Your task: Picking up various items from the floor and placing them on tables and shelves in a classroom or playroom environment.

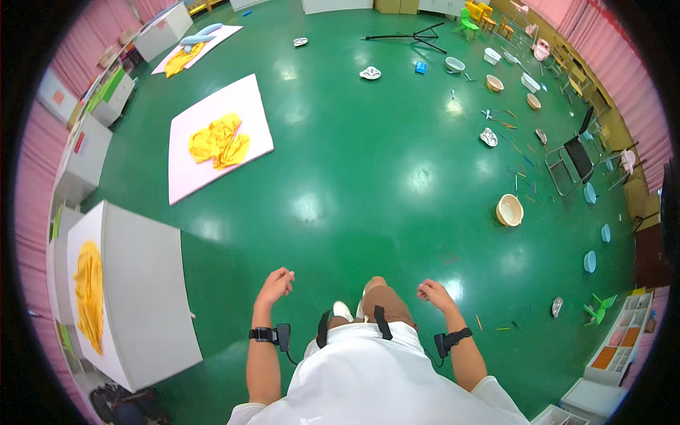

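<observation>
Both my hands hang in the air over the green floor, in front of my body. My left hand has its fingers curled in loosely, and nothing shows in it. Its nearest furniture is the white cabinet to the left, with a crumpled yellow cloth on top. My right hand is likewise curled and holds nothing that I can see. Farther off on its side, a cream basin sits on the floor. Neither hand touches anything.
A pale pink mat with a yellow cloth lies ahead left. Basins, sticks and silver trays are scattered at right, around a black folding chair. A black tripod lies far ahead. A shelf unit stands at the lower right.
</observation>
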`<state>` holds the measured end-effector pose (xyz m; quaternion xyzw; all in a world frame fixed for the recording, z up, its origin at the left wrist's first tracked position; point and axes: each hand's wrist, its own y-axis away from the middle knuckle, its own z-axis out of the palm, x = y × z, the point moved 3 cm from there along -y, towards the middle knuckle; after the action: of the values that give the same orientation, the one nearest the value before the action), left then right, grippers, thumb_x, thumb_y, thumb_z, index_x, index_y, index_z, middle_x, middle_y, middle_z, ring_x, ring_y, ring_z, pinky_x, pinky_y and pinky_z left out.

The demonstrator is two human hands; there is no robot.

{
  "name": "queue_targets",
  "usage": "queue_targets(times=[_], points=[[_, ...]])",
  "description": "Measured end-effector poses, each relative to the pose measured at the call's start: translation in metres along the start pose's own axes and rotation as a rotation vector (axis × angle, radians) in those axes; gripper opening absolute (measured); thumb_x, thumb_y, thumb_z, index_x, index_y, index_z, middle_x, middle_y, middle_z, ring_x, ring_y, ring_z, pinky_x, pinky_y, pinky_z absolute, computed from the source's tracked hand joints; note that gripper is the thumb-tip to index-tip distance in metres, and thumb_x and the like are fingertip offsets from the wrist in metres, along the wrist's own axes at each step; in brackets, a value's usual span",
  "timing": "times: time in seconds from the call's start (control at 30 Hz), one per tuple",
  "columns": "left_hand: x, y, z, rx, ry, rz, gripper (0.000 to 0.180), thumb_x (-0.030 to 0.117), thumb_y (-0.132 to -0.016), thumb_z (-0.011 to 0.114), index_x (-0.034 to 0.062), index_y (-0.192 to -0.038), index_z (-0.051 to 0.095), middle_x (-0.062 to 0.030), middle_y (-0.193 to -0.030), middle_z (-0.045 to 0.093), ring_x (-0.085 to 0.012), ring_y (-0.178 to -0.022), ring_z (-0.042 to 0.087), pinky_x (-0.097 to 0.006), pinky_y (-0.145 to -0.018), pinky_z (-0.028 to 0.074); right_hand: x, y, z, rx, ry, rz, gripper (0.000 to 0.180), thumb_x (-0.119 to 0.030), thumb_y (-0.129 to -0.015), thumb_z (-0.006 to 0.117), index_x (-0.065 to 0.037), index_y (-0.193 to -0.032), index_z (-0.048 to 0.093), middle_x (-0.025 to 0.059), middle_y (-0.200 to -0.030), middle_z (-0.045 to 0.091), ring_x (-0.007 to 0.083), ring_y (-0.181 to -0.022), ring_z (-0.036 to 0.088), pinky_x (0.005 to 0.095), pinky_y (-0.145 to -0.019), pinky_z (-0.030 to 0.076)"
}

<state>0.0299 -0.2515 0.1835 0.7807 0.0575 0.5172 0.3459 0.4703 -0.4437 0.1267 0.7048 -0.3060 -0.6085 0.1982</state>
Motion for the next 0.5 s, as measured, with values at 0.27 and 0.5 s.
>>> queue_targets(times=[0.27, 0.5], points=[[0.125, -0.232, -0.03, -0.05, -0.053, 0.015, 0.026, 0.026, -0.089, 0.053, 0.0036, -0.077, 0.056, -0.0029, -0.059, 0.053, -0.0114, -0.052, 0.049, -0.026, -0.05, 0.041, -0.119, -0.207, -0.078, 0.091, 0.034, 0.01, 0.02, -0.022, -0.088, 0.052, -0.003, -0.086, 0.057, 0.0062, -0.077, 0.062, 0.0146, -0.068, 0.059, 0.0286, -0.062, 0.047], [0.241, -0.344, -0.076, 0.007, 0.036, -0.033, 0.026, 0.027, -0.09, 0.052, 0.0039, -0.08, 0.057, -0.003, -0.063, 0.054, -0.0113, -0.056, 0.051, -0.026, -0.053, 0.042, -0.277, -0.375, -0.125, -0.008, -0.029, 0.063, 0.02, -0.022, -0.087, 0.051, -0.003, -0.085, 0.057, 0.0071, -0.077, 0.062, 0.0142, -0.066, 0.059, 0.0269, -0.062, 0.047]])
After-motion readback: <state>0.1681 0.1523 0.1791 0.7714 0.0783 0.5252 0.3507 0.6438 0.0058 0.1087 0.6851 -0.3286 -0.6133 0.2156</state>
